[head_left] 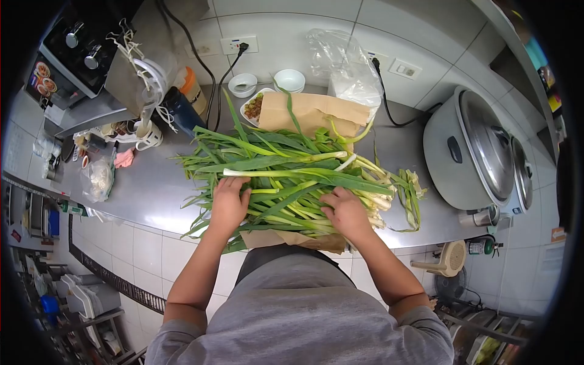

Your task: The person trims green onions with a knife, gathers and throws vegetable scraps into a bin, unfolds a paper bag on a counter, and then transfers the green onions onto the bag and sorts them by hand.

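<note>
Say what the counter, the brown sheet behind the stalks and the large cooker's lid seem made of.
Counter: likely stainless steel, satin finish; grey with blurred reflections.
Brown sheet: probably paper, matte, with visible creases.
Cooker lid: apparently polished metal, from its bright highlights, though glass is possible.

Steel counter (pixel 149 190), loaded end to end

Before me, long-stalked greens (pixel 286 182) heaped mid-counter, brown paper (pixel 286 239) showing at their near side. Behind: two white bowls (pixel 289 80), a clear plastic bag (pixel 350 73). Big lidded cooker (pixel 439 170) to my right; small pink item (pixel 123 158) to my left.
</note>
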`<action>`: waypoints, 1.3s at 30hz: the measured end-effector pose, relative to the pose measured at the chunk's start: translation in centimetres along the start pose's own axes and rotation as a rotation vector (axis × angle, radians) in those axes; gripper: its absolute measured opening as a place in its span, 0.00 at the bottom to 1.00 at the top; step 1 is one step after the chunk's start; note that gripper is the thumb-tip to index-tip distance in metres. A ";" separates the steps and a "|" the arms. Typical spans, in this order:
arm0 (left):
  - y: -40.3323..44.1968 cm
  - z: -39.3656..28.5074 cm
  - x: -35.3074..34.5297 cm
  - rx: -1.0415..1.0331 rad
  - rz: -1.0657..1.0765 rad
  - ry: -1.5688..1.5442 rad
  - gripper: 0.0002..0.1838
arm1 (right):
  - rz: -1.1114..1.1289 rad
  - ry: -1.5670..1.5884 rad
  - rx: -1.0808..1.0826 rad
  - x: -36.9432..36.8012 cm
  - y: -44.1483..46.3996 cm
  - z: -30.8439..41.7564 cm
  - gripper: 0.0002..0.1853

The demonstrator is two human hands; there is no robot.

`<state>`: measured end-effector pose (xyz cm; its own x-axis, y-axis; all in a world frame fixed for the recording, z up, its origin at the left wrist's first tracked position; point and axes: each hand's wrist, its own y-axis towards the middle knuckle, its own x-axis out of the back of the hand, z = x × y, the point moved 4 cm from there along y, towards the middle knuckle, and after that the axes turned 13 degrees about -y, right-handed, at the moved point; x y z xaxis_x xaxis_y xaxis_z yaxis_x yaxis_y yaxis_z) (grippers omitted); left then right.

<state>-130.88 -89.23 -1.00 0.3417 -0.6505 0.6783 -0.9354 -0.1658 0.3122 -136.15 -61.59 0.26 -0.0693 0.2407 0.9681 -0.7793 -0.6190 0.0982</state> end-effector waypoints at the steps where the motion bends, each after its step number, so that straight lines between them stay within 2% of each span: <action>1: 0.4 -0.2 0.1 0.022 0.003 -0.002 0.10 | -0.047 -0.054 -0.022 0.0 -0.1 0.2 0.12; 3: 1.2 -1.1 0.1 0.046 0.023 0.008 0.10 | -0.117 -0.103 -0.014 -0.2 0.3 0.6 0.13; 5: 1.8 -4.2 -0.7 -0.180 0.084 -0.084 0.10 | -0.189 -0.154 -0.007 -0.5 0.5 0.3 0.13; 7: 2.1 -7.6 -2.4 -0.347 0.260 -0.127 0.13 | -0.314 -0.202 0.149 -0.5 0.7 0.2 0.11; 8: 2.2 -8.3 -3.6 -0.358 0.299 -0.100 0.18 | -0.318 -0.203 0.152 -0.3 0.9 -0.1 0.11; 11: 3.4 -8.5 -5.6 -0.392 0.274 -0.037 0.21 | -0.424 -0.121 0.049 1.6 1.6 -1.6 0.08; 13: 4.1 -7.1 -7.0 -0.388 0.299 0.004 0.22 | -0.201 0.218 -0.108 2.1 1.8 -3.6 0.07; 14: 4.5 -6.3 -7.7 -0.352 0.323 0.027 0.22 | -0.013 0.184 -0.142 1.9 1.5 -4.4 0.07; 15: 4.8 -6.1 -8.1 -0.317 0.346 0.050 0.22 | -0.021 0.182 -0.145 1.9 1.1 -4.9 0.07; 17: 4.8 -7.2 -8.1 -0.355 0.299 0.054 0.22 | 0.193 -0.064 -0.039 0.0 -0.2 -5.2 0.09; 19: 4.4 -9.3 -8.7 -0.555 0.345 -0.002 0.22 | 0.136 -0.039 -0.037 0.3 -0.3 -5.2 0.09; 20: 4.4 -9.6 -9.6 -0.621 0.389 -0.019 0.21 | -0.130 -0.129 0.004 1.5 -0.3 -5.0 0.08; 22: 5.3 -9.9 -11.0 -0.555 0.459 0.042 0.21 | -0.592 -0.240 0.019 5.0 -0.3 -3.6 0.10; 23: 5.9 -9.9 -11.5 -0.488 0.523 0.106 0.20 | -0.602 -0.239 0.011 4.7 -0.6 -3.3 0.10; 25: 6.9 -9.8 -12.2 -0.508 0.547 0.119 0.17 | -0.599 0.097 -0.240 2.7 -2.1 -3.9 0.12; 26: 7.1 -9.5 -12.4 -0.487 0.551 0.105 0.15 | -0.418 0.444 -0.445 -0.5 -2.7 -4.2 0.10; 27: 7.3 -9.8 -12.3 -0.467 0.555 0.090 0.14 | -0.440 0.445 -0.453 -0.3 -2.6 -3.7 0.10; 29: 7.0 -10.2 -11.8 -0.487 0.527 0.066 0.12 | 0.038 1.259 -0.812 -3.2 -2.7 -2.9 0.13; 32: 6.5 -11.0 -10.8 -0.466 0.413 -0.055 0.11 | -0.123 1.309 -0.805 -1.1 -0.9 -2.9 0.17; 33: 6.3 -11.5 -10.7 -0.476 0.428 -0.048 0.11 | -0.198 1.351 -0.770 -3.3 -0.3 -3.9 0.17; 35: 6.6 -12.3 -10.1 -0.455 0.375 -0.093 0.12 | -0.205 1.251 -0.638 -2.5 0.6 -4.2 0.14; 36: 6.8 -11.7 -10.2 -0.463 0.438 -0.027 0.12 | -0.211 1.255 -0.633 -1.9 0.6 -4.7 0.14; 38: 7.5 -9.9 -10.5 -0.467 0.381 0.014 0.11 | -0.113 0.973 -0.501 -0.2 -0.3 -6.1 0.10; 39: 7.9 -9.2 -10.3 -0.468 0.325 0.049 0.11 | -0.208 0.933 -0.604 0.5 -1.2 -8.2 0.08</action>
<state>-140.93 -76.97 0.56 0.0570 -0.5761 0.8154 -0.8572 0.3905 0.3358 -140.37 -54.66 -1.27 -0.1442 0.9174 0.3710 -0.9857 -0.1003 -0.1352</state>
